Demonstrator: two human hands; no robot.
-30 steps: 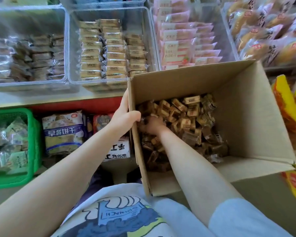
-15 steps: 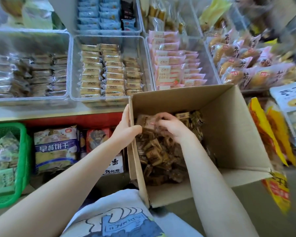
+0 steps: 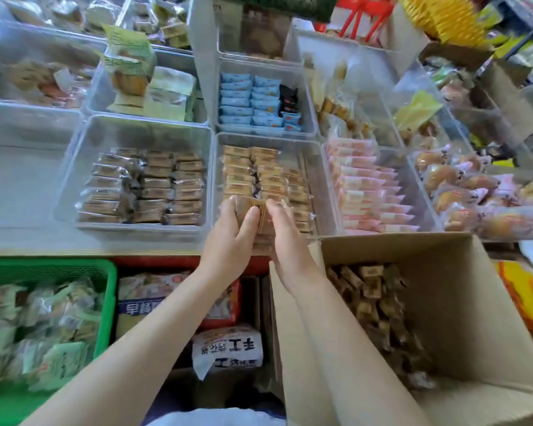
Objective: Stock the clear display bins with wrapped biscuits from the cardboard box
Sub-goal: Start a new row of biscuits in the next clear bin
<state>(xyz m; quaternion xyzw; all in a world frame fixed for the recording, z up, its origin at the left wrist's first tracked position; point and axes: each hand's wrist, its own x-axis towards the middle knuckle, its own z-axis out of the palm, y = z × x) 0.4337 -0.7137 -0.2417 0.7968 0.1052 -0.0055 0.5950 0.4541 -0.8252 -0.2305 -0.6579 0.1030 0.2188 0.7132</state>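
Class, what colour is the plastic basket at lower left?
Green: the slatted plastic basket, holding wrapped snacks, shows best in the head view.

A white snack bag point(image 3: 227, 348) below the shelf shows large black characters "手工", seen upside down. A blue band on another bag point(image 3: 142, 305) reads "早餐"; smaller print is too blurred.

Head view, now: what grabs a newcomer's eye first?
Both hands at centre, left hand and right hand, holding a stack of wrapped biscuits between them at the near edge of the middle clear bin, which already holds rows. Lower right, the open cardboard box is still heaped with biscuits; a green basket sits lower left.
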